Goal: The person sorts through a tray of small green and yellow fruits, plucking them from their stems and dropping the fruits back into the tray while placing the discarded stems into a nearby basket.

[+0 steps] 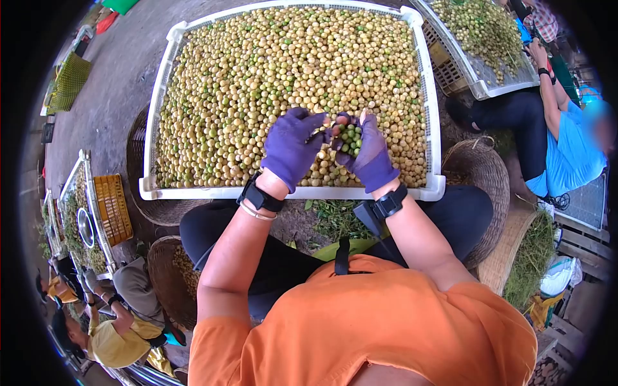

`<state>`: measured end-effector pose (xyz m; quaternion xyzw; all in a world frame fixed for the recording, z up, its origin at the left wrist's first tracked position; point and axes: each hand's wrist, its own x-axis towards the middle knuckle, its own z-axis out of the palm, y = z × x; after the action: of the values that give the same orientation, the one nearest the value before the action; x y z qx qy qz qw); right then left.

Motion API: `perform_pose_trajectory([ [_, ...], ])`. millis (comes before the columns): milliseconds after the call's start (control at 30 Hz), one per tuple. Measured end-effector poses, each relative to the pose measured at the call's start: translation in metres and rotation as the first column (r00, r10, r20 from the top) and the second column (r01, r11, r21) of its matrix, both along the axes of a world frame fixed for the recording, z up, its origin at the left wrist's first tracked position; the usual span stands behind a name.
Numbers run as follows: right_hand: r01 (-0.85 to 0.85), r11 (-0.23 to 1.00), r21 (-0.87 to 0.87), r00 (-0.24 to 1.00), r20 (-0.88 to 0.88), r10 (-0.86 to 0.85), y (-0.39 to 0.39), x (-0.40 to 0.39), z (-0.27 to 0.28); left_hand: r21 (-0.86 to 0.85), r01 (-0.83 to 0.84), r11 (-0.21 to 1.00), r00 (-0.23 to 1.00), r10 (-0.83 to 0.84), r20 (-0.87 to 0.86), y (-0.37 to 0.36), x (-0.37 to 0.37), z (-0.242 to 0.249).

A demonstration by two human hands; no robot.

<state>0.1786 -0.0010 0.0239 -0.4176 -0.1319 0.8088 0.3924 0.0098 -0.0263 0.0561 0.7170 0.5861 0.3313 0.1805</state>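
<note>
Both hands wear purple gloves with bare fingertips, over the near part of a white mesh tray (290,193) heaped with small round fruits (283,71), mostly yellow-tan with some green. My right hand (371,154) is cupped around several small green fruits (349,138), palm turned up. Just beside it, my left hand (291,149) has its fingers curled and brought together toward the right hand's fingertips. Whatever lies between the left fingertips is too small to make out. Dark bands circle both wrists.
Woven baskets (484,183) stand beside and under the tray, another basket (168,280) at lower left. A co-worker in blue (573,151) sits right, by a second fruit tray (508,87). People in yellow (122,341) work at left near a yellow crate (114,209).
</note>
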Motion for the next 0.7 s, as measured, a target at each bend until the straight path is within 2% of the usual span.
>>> perform_pose_trajectory([
  [33,-0.014,1.0,0.009,0.999,0.036,0.013,-0.004,-0.002,0.001,0.058,0.036,0.998,0.999,-0.036,-0.003,0.001,0.004,0.005],
  [167,-0.069,0.997,0.028,0.982,0.179,0.063,-0.015,-0.008,0.004,0.014,0.115,0.993,0.991,-0.114,-0.076,0.0,0.015,0.008],
  [233,-0.086,0.996,0.029,0.967,0.245,0.076,-0.017,-0.009,0.004,-0.01,0.089,0.996,0.993,-0.089,-0.077,-0.001,0.016,0.008],
  [333,-0.048,0.998,0.033,0.972,0.233,0.039,-0.02,-0.012,0.003,-0.065,0.057,0.996,0.988,-0.065,-0.143,-0.004,0.019,0.007],
  [500,-0.094,0.993,0.065,0.972,0.221,0.078,-0.023,-0.011,-0.001,-0.196,-0.021,0.98,0.968,-0.029,-0.248,-0.006,0.026,0.01],
  [600,-0.078,0.997,0.029,0.965,0.254,0.068,-0.022,-0.012,-0.015,-0.166,-0.039,0.985,0.975,0.001,-0.22,-0.004,0.023,-0.006],
  [667,-0.149,0.964,0.218,0.928,0.369,0.06,-0.017,-0.008,-0.059,-0.151,-0.064,0.987,0.965,0.023,-0.26,-0.003,0.024,-0.011],
  [700,-0.152,0.962,0.225,0.933,0.353,0.065,-0.017,-0.009,-0.066,-0.144,-0.077,0.987,0.959,0.034,-0.28,-0.003,0.025,-0.011],
])
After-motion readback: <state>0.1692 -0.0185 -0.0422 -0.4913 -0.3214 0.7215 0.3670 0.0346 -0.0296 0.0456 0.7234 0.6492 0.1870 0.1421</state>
